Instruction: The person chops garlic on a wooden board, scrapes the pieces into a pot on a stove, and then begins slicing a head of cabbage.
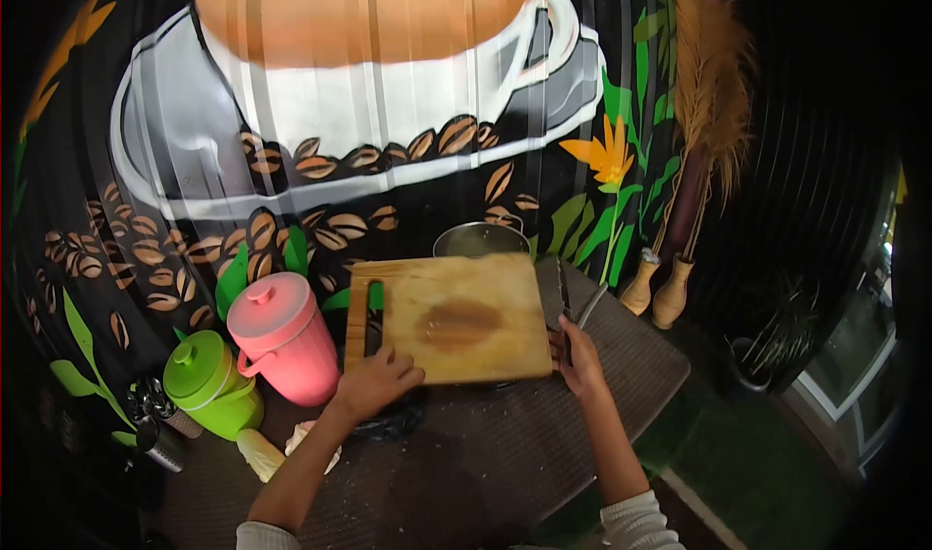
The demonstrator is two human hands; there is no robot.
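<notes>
A wooden cutting board (456, 317), with a slotted handle at its left end and a brown stain mid-face, is held tilted over the table. My left hand (381, 383) grips its lower left corner, fingers over the front face. At the lower right edge, my right hand (580, 359) has its fingers closed around the side. Two slim metal pieces rise in a V just beyond the right fingertips, one dark (563, 288) and one grey (591, 304); I cannot tell whether that hand holds them too. Behind the board shows the rim of a metal pot (482, 237).
Left of the board stand a pink lidded jug (291, 341) and a green lidded jug (216, 385), with utensil holders (158, 438) beside them. A pale yellow item (260, 455) and black plastic (388, 422) lie on the brown table (437, 482). Vases (670, 300) stand beyond its right edge.
</notes>
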